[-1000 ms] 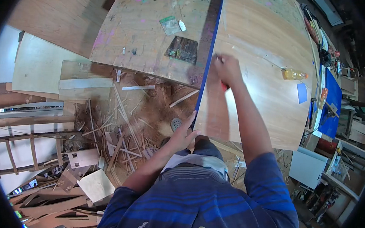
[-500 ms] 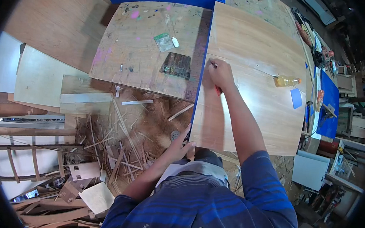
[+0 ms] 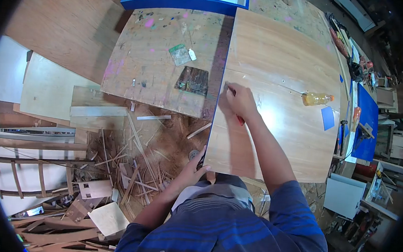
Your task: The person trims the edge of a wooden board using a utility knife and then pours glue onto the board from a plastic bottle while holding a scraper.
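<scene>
A wood-grain panel (image 3: pixel 280 52) with a blue left edge lies in front of me. My right hand (image 3: pixel 241 100) is closed around a slim tool with a red handle (image 3: pixel 240 120). Its dark end points to the panel's blue edge; its exact kind is hidden by my fingers. At the near left corner of the panel, my left hand (image 3: pixel 194 169) rests against the edge, fingers stretched along it and thumb apart.
A bottle of yellowish liquid (image 3: pixel 317 99) lies on the panel near a blue piece (image 3: pixel 327 118). Left of it is a paint-spotted worktable (image 3: pixel 155 44). A blue-framed tray (image 3: pixel 181 5) stands at the back. Wood offcuts (image 3: pixel 133 177) litter the floor.
My right hand has moved a little toward me along the panel's blue edge with the red-handled tool. My left hand stays at the corner. The whole view has shifted slightly.
</scene>
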The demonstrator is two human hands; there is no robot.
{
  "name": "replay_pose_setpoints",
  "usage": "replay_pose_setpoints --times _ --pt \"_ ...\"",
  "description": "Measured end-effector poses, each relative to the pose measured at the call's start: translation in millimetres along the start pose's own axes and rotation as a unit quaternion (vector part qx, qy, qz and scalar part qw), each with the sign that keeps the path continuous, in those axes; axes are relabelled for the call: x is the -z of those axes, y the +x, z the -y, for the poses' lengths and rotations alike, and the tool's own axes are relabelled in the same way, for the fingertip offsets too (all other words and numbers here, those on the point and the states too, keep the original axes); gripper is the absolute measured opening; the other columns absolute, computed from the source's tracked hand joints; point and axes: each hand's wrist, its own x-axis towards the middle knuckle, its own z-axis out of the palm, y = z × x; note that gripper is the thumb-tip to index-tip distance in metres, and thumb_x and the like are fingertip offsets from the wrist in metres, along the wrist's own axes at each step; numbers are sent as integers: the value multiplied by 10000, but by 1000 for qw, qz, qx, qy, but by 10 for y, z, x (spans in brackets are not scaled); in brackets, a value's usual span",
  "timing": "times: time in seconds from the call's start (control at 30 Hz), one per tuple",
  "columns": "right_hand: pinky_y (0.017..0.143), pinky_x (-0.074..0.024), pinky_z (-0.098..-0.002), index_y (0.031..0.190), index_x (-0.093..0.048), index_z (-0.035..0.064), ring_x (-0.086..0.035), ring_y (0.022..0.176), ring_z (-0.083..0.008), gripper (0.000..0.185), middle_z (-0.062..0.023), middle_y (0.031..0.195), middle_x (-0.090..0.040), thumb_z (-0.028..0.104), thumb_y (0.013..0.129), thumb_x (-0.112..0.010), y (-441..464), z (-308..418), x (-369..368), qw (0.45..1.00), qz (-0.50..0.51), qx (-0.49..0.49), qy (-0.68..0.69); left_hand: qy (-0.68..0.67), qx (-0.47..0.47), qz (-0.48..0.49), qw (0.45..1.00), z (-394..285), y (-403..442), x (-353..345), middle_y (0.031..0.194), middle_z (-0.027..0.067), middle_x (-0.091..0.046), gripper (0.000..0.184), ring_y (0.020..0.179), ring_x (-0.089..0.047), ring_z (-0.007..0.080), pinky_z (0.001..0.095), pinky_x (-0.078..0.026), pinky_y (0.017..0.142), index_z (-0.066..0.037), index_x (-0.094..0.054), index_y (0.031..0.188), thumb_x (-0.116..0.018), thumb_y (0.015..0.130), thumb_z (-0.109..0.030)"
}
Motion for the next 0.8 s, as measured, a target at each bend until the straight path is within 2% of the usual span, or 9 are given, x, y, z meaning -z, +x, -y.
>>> replay_pose_setpoints --times 0.1,0.13,0.23,0.4,0.5,0.57,0.63,0.7,0.8 --pt "1006 -586 -503 1261 -786 61 -730 1102 -490 368 -280 1158 -762 215 977 -611 397 -24 110 999 13 -32 -25 -38 56 17 998 -41 -7 14 1691 232 -478 875 1552 -471 254 396 -351 1281 -38 -186 1765 -699 1061 -122" --pt "993 -581 -558 1236 -785 74 -727 1066 -506 359 -289 1138 -758 248 991 -588 432 38 152 998 38 -54 -19 -44 63 18 997 -48 3 15 1690 231 -479 876 1552 -469 256 397 -346 1283 -35 -186 1765 -699 1061 -128" --pt "944 -582 -523 1227 -773 30 -735 1067 -489 347 -285 1117 -760 211 995 -589 132 -24 85 1000 16 17 -16 -45 57 16 997 -60 31 29 1693 230 -473 868 1560 -454 264 401 -336 1289 -25 -191 1761 -697 1065 -137" --pt "887 -596 -455 1343 -769 60 -763 954 -423 409 -247 1091 -791 233 991 -654 456 -165 185 999 37 -12 36 -48 57 11 997 113 19 -6 1734 256 -400 834 1626 -373 329 451 -295 1322 9 -249 1734 -699 1051 -151" --pt "722 -579 -381 1381 -755 48 -734 763 -263 416 -174 950 -793 227 1010 -698 479 -449 207 984 -13 -11 175 335 -57 -84 937 -542 164 -29 1755 258 -353 836 1661 -299 387 520 -234 1354 30 -305 1705 -726 1019 -198" --pt "608 -528 -318 1409 -741 40 -651 662 -140 419 -94 859 -756 215 1029 -716 195 -549 404 941 -52 -97 321 391 -138 -15 910 -518 444 -224 1760 240 -349 841 1667 -277 388 551 -191 1365 27 -327 1693 -710 1018 -298" --pt "543 -451 -248 1452 -715 40 -557 621 -63 432 -13 826 -687 193 1047 -717 16 -680 622 941 -118 -104 301 443 -181 45 877 -619 723 -446 1767 219 -346 847 1674 -261 370 565 -162 1373 20 -339 1689 -678 1026 -384" --pt "603 -471 -262 1419 -740 44 -566 671 -42 421 -5 779 -686 182 1022 -745 -72 -838 707 952 -163 -96 242 497 -206 83 839 -895 1239 -560 1776 194 -346 851 1682 -253 335 562 -147 1378 9 -342 1693 -631 1042 -457" --pt "687 -529 -266 1433 -734 53 -611 723 -57 429 -16 820 -728 159 1017 -748 -125 -1007 710 963 -187 -58 183 538 -225 -9 812 -902 2092 -423 1781 194 -339 906 1677 -267 317 576 -143 1371 -16 -327 1710 -601 1030 -548"
